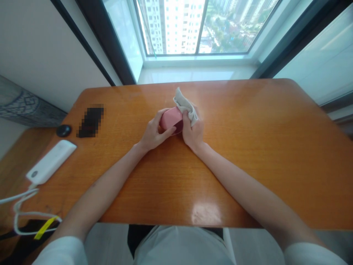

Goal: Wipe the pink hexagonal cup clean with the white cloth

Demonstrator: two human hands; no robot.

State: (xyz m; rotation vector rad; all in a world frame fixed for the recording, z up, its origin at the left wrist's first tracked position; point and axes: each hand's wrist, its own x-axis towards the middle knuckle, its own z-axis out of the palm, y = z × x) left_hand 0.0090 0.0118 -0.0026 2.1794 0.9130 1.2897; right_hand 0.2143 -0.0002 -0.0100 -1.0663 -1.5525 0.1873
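My left hand (156,131) is closed around a small pink box-like object (171,118), thumb along its near side and fingers behind it. The object is tilted, and its darker side faces me; I cannot tell its exact kind. In my right hand (193,132) a crumpled pale grey cloth (185,106) is gripped, one corner sticking up. The cloth lies against the right edge of the pink object. Both hands are close together over the wooden table (220,173), and the right fingertips are partly hidden by the cloth.
On the table's left are a white power strip (52,162) with a white cable (19,209), a round black object (63,130) and a blurred dark rectangle (91,121). A yellow tag (45,228) hangs on the cable. Beyond the far edge is a window (197,27).
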